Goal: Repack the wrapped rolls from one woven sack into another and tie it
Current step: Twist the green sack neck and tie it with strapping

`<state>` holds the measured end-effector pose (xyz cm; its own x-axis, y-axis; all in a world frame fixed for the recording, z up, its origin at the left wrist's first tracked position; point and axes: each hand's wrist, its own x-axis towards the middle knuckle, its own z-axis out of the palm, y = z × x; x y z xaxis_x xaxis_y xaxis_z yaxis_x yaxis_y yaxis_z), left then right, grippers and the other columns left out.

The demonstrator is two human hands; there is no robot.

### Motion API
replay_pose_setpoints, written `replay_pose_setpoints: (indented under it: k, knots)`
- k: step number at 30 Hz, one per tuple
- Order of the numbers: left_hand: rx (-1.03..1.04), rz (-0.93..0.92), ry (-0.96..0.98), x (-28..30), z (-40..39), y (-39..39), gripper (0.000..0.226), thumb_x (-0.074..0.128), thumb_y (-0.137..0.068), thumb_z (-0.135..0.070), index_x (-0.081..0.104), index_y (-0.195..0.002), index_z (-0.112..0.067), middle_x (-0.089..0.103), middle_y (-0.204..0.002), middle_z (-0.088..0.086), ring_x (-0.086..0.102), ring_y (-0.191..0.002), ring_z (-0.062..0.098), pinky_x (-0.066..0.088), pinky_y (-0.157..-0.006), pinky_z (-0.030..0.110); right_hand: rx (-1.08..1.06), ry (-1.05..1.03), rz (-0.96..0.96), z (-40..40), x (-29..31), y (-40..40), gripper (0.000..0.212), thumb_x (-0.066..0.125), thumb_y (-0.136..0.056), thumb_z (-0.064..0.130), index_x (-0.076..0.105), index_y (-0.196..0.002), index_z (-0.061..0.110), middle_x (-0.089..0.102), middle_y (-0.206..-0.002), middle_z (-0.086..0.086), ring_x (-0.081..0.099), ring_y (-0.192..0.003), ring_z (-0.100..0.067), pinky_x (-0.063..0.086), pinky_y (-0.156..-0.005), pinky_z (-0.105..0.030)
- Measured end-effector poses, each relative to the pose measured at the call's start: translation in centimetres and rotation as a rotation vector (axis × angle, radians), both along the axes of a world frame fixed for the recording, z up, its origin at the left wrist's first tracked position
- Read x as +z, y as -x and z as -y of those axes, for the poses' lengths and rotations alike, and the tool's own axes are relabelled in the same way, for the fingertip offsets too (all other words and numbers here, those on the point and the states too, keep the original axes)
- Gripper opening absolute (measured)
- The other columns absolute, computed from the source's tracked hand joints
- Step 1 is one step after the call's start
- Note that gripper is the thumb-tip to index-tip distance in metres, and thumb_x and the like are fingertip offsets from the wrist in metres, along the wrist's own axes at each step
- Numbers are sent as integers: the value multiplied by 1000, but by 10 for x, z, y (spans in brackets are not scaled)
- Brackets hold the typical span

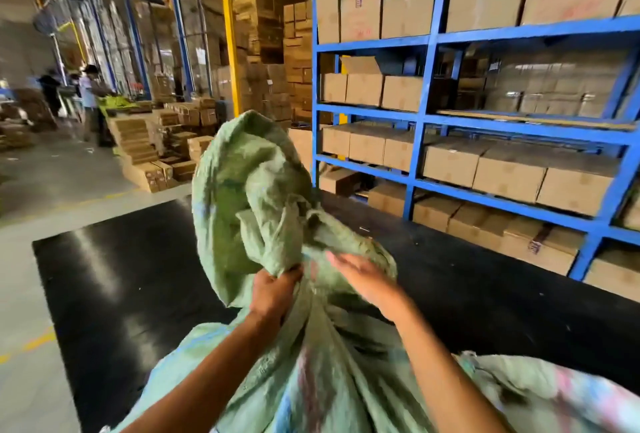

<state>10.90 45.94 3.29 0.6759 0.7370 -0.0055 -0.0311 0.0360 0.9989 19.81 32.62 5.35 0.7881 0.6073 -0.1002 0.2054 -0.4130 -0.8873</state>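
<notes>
Green woven plastic sack (263, 211) stands at 6 o'clock on a black floor mat (114, 270) — left hand (273, 289) grips its gathered neck, right hand (363, 278) rests flat, fingers straight, at 3 o'clock beside it.

Sack (263, 197) on mat (131, 266), shelving (426, 121) right, stacked boxes (152, 152) behind left

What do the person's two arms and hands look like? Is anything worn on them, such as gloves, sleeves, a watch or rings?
Both forearms are bare as far as the picture shows them; no sleeve edge is in view. The left hand and the right hand wear no gloves. No watch or band shows at either wrist. The right hand is blurred, so small rings cannot be ruled out.
</notes>
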Motion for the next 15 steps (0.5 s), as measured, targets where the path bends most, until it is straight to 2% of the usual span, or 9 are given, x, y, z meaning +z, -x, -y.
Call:
replay_pose_setpoints:
  k: [1, 2, 4, 6, 7, 9, 11, 12, 15]
  knots:
    - [53, -3, -24, -8, -13, -1, 19, 71, -72, -29, 69, -85, -16, 71, -82, 6, 67, -83, 25, 55, -74, 38, 78, 101, -26, 9, -30, 1, 85, 58, -65, 81, 59, -127, 22, 60, -131, -2, 56, -120, -18, 44, -101, -31]
    - [85, -43, -53, -13, -20, -3, 31, 65, -68, -37, 69, -90, -15, 71, -85, 7, 66, -85, 25, 55, -76, 40, 135, 213, -17, 16, -57, 8, 86, 63, -62, 80, 57, -128, 25, 60, -129, 5, 55, -119, -11, 43, -99, -24]
    - [99, -151, -85, -23, -24, -7, 44, 60, -69, -42, 67, -99, -11, 69, -89, 9, 65, -88, 28, 54, -79, 41, 142, 325, 150, 18, -110, 18, 51, 62, -75, 63, 63, -109, 25, 68, -110, 4, 61, -103, -10, 48, -88, -26]
    - [116, -161, -91, -23, -16, -11, 41, 61, -76, -36, 66, -100, -3, 68, -89, 12, 64, -89, 30, 53, -80, 41, -31, 214, 251, 11, -135, 30, 35, 55, -85, 53, 61, -96, 20, 70, -95, -7, 61, -88, -14, 45, -78, -26]
    - [132, -124, -120, -17, -11, -14, 40, 59, -76, -34, 66, -97, -1, 67, -89, 15, 64, -91, 30, 51, -80, 39, -115, 107, 268, 10, -132, 35, 41, 50, -87, 58, 61, -92, 19, 69, -91, -7, 58, -84, -14, 43, -76, -27]
    - [172, -32, -212, 9, -6, -19, 47, 53, -71, -38, 64, -99, -2, 67, -96, 17, 61, -92, 25, 47, -80, 35, -200, -97, 377, 7, -104, 46, 50, 40, -86, 67, 53, -76, 20, 60, -76, 2, 48, -70, -7, 36, -70, -27]
    - [140, 75, -273, 32, -1, -23, 49, 53, -71, -41, 63, -103, -5, 67, -101, 15, 61, -92, 24, 49, -82, 36, -231, -179, 419, 11, -67, 58, 37, 45, -93, 43, 37, -62, 26, 43, -62, 14, 35, -59, -4, 28, -64, -24]
    - [105, 104, -306, 44, 3, -22, 49, 54, -73, -42, 62, -105, -6, 67, -101, 13, 61, -92, 23, 50, -80, 35, -241, -172, 415, 11, -57, 63, 39, 47, -95, 29, 32, -59, 27, 35, -57, 14, 32, -57, -5, 25, -60, -23]
    - [-19, 149, -380, 58, 17, -20, 45, 57, -78, -39, 61, -111, -8, 66, -107, 6, 59, -95, 18, 44, -78, 28, -341, -183, 314, 22, -47, 74, 48, 49, -98, 15, 30, -54, 23, 36, -44, 9, 35, -43, -3, 22, -49, -20]
